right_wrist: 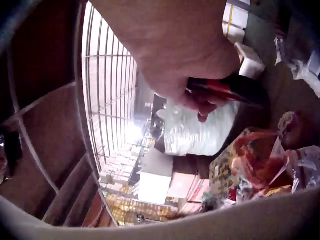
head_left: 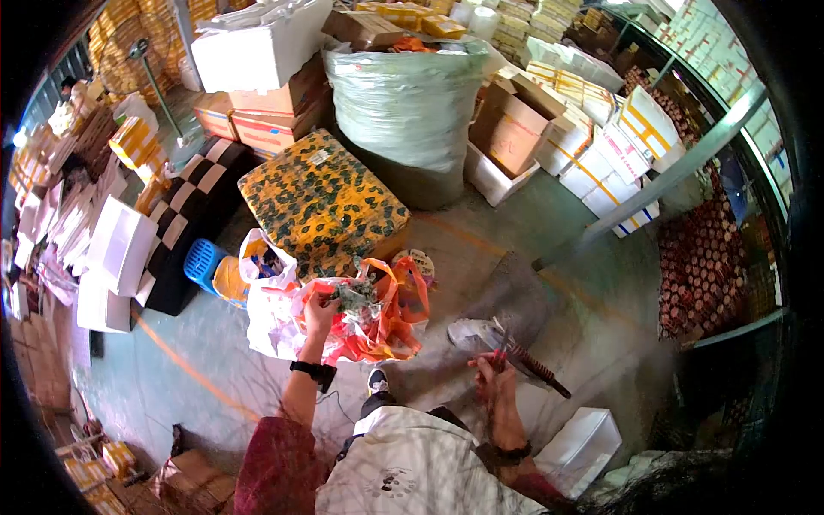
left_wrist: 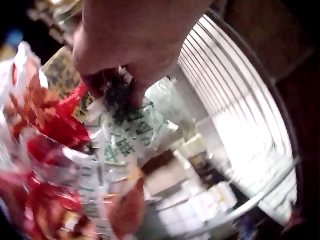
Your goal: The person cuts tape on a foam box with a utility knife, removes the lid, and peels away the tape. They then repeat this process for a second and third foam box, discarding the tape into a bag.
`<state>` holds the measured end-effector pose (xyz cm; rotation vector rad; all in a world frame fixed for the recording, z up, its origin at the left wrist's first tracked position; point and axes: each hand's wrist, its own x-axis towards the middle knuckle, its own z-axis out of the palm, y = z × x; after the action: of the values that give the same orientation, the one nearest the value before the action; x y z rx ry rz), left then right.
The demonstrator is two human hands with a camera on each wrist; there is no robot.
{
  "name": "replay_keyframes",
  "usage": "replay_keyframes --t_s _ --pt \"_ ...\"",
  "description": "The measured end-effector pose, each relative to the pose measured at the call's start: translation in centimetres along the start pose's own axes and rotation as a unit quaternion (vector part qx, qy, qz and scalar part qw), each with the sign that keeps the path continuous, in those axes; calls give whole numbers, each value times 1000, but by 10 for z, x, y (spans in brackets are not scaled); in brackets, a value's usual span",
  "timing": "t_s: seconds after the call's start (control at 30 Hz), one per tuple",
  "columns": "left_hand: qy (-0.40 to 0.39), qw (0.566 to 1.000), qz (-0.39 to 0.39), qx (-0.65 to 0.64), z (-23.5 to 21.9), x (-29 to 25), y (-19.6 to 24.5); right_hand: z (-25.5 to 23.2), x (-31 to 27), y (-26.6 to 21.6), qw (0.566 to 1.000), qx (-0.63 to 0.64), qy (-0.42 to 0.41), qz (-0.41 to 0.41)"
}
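My left hand point(head_left: 319, 311) is over a heap of plastic bags, its fingers gripping the top of a clear bag with green printing point(left_wrist: 127, 137). Something dark shows bunched between thumb and fingers in the left wrist view. Red and orange plastic bags point(head_left: 390, 313) and a white bag point(head_left: 270, 322) lie around it, beside a box wrapped in yellow leaf-patterned covering point(head_left: 322, 206). Off to the right, my right hand point(head_left: 495, 378) holds a red-and-black handled tool point(right_wrist: 227, 89), fingers curled round the handle; its kind is not clear.
A large wrapped sack point(head_left: 403, 112) stands behind the patterned box. A blue plastic basket point(head_left: 203, 264) is left of the bags. White foam boxes point(head_left: 116, 245) stand at left, another foam box point(head_left: 584, 446) at lower right. A metal post point(head_left: 661, 176) slants across the right side.
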<state>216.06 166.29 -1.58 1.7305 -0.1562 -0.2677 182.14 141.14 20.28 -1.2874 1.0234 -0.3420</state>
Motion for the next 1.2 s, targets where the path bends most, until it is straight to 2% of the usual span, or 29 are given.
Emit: replay_keyframes --t_s 0.03,0.07,0.1,0.13,0.17,0.2,0.27,0.3,0.43,0.47,0.5,0.53,0.57,0.6,0.67,0.7,0.77,0.83,0.87,0.9,0.93,0.97,1.0,1.07,1.1,1.13,1.17,1.2 --pt "13 988 63 140 3 -7 25 -9 0 -2 997 29 33 58" --pt "27 952 126 277 4 -18 50 -16 -1 2 996 65 39 45" --pt "25 913 182 363 5 -11 29 -25 -4 8 993 101 47 34" --pt "23 864 237 444 5 0 -13 -33 -8 17 989 136 55 24" --pt "12 835 255 487 6 3 -22 -39 -7 26 993 78 83 19" --pt "2 804 275 527 8 6 -30 -44 -9 27 993 73 87 16" --pt "-41 802 245 544 10 0 -8 -53 -17 23 993 64 98 12" --pt "-38 877 199 435 13 1 -2 -50 -27 10 992 58 108 7" --pt "49 902 255 346 21 -9 43 -72 -42 21 991 27 132 23" --pt "34 960 173 217 25 -13 38 -77 -45 22 993 1 112 41" --pt "12 972 116 202 26 -24 55 -86 -48 23 993 -22 100 58" --pt "1 969 191 154 33 -32 70 -100 -54 26 991 -41 103 75" --pt "-30 992 80 -98 32 -19 -18 -110 -57 35 989 -38 130 64" --pt "-130 990 27 56 32 -41 24 -119 -58 52 984 -36 164 54" --pt "-133 987 55 -74 75 -89 61 -153 -60 105 991 31 127 22" --pt "-211 975 69 0 87 -113 94 -158 -67 112 986 44 155 41" --pt "-349 929 113 44 98 -140 69 -176 -83 127 974 111 174 92" --pt "-441 881 136 102 121 -163 44 -199 -104 157 952 215 158 149" --pt "-453 858 145 194 130 -190 59 -212 -118 178 958 183 177 129" --pt "-520 827 100 189 139 -211 73 -223 -137 207 962 152 197 110" --pt "-583 789 52 187 152 -226 83 -233 -155 244 964 122 218 94" --pt "-585 772 58 242 160 -223 24 -238 -165 310 946 104 288 108" --pt "-615 726 124 282 173 -234 20 -243 -176 375 922 88 357 123" --pt "-651 626 266 338 200 -257 14 -245 -210 566 884 -7 441 154" --pt "-668 592 286 348 217 -274 20 -248 -274 529 896 212 368 127" --pt "-690 570 281 347 237 -295 24 -248 -340 499 849 414 298 136" --pt "-713 548 267 347 252 -322 34 -232 -364 533 750 537 371 109" --pt "-737 529 247 341 270 -346 44 -214 -388 580 632 635 440 62"
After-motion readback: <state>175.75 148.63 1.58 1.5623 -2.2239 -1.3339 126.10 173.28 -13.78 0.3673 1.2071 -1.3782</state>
